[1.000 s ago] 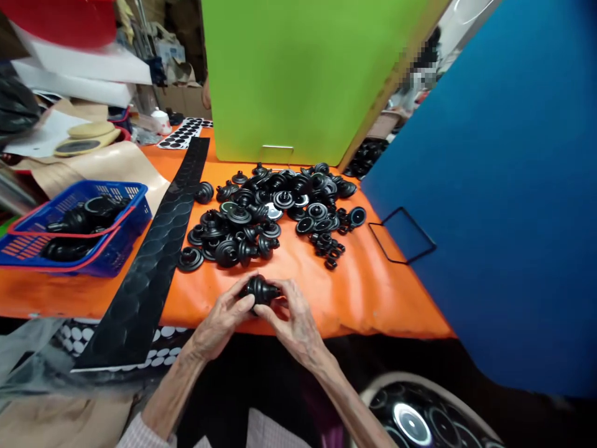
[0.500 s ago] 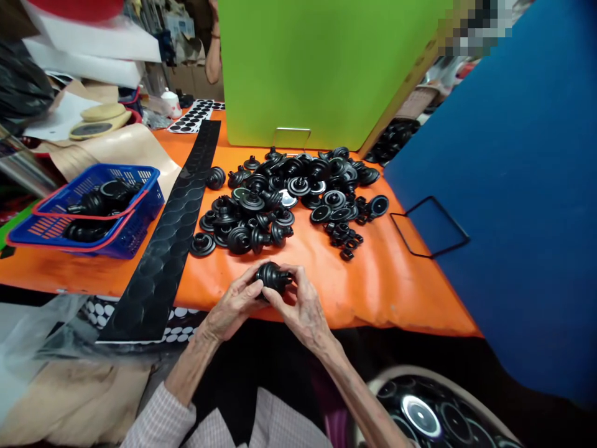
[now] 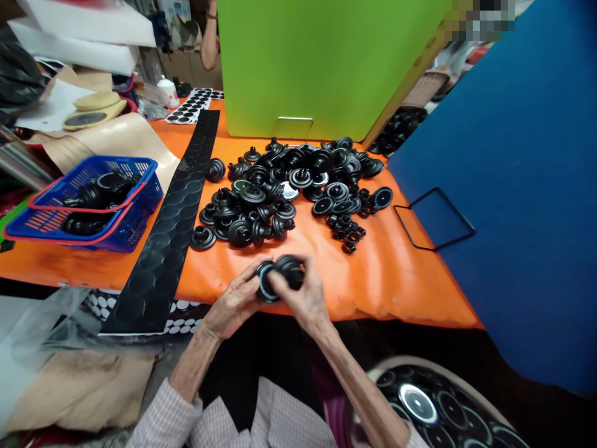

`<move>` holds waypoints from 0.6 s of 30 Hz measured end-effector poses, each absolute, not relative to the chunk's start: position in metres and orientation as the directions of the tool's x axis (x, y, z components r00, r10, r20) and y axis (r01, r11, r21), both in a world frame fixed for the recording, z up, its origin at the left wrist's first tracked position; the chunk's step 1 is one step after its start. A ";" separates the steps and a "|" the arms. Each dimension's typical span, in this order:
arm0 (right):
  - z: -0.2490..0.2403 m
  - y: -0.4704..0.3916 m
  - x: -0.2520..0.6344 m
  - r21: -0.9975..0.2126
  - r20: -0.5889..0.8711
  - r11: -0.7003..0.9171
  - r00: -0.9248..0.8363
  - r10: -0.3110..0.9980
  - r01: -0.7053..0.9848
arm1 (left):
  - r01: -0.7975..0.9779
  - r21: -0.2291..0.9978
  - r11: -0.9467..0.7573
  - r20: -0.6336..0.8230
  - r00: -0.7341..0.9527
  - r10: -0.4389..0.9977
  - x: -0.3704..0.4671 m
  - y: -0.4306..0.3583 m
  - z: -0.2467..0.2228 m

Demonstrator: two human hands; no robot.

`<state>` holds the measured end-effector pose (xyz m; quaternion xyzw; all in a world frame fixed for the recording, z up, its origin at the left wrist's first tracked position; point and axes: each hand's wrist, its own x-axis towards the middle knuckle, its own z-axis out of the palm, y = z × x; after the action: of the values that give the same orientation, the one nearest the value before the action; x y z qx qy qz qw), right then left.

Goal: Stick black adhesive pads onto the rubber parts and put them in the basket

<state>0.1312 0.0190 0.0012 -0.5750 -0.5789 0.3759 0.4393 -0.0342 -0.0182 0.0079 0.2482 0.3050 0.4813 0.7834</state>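
Over the table's front edge, my left hand [image 3: 233,306] is closed on a black round part with a pale ring [image 3: 265,287], its flat face turned partly toward me. My right hand [image 3: 308,300] grips a black ribbed, stepped part [image 3: 290,267] right beside it; the fingers are slightly blurred. Whether the two parts touch I cannot tell. Beyond my hands lies a heap of similar black stepped parts [image 3: 252,192], some showing pale-ringed faces. At its right front is a cluster of small black nut-like pieces [image 3: 347,229].
A blue basket [image 3: 133,225] with black parts stands left. Beside it runs a black strip of round discs [image 3: 161,255]. Green [image 3: 336,68] and blue [image 3: 504,186] panels border the orange table [image 3: 373,286]. A tub of ringed parts [image 3: 396,367] sits low right. A person's arm shows behind.
The single black stack between my hands now shows as two pieces side by side. My right hand has shifted slightly right with the ribbed one; the pale-ringed face has turned into view at my left.
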 end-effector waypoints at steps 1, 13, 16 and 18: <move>0.000 0.023 0.135 -0.961 0.030 -0.015 0.161 0.987 0.276 | -0.616 0.670 0.414 -0.229 0.359 0.905 -0.035 -0.022 0.009; -0.013 0.073 0.213 -0.443 0.426 0.074 0.137 0.894 0.894 | -0.625 0.658 0.421 -0.532 0.010 0.846 -0.024 -0.005 0.018; -0.025 0.067 0.236 -0.412 0.369 0.029 0.138 0.919 0.911 | -0.641 0.631 0.438 -0.570 0.000 0.821 -0.024 -0.002 0.023; -0.023 0.063 0.238 -0.436 0.329 0.069 0.088 0.940 0.897 | -0.657 0.614 0.438 -0.587 -0.008 0.810 -0.024 -0.002 0.025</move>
<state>0.2380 0.0631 -0.0233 -0.6814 -0.6742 0.0379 0.2824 -0.0239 -0.0023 0.0247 0.0800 0.4791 0.5239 0.6997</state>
